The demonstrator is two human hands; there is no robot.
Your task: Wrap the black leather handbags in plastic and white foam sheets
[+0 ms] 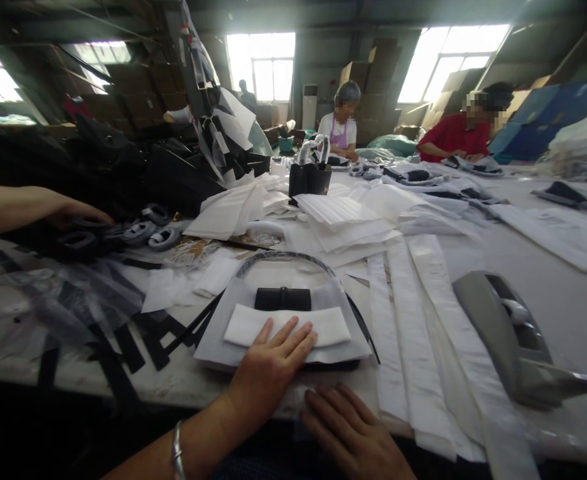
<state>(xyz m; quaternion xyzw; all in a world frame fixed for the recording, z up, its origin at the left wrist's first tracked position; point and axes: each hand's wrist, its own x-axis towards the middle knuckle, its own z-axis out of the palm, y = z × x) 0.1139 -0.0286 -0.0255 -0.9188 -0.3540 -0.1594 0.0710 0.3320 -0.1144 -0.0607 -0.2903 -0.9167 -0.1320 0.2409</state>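
Presumably against slipping, the folded sheet [332,325] is pressed onto the bag [283,299] by the flat, open left hand [269,363], the open right hand [356,433] held nearby.

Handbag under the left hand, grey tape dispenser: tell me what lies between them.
Several long white strips lie between the handbag and the grey tape dispenser, as the head view shows.

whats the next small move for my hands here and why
Probably bring the right hand up to steady the white pad at its right end. The left hand presses near its middle, that end lies unheld, and the right hand seems to hold nothing, flat beside the bag.
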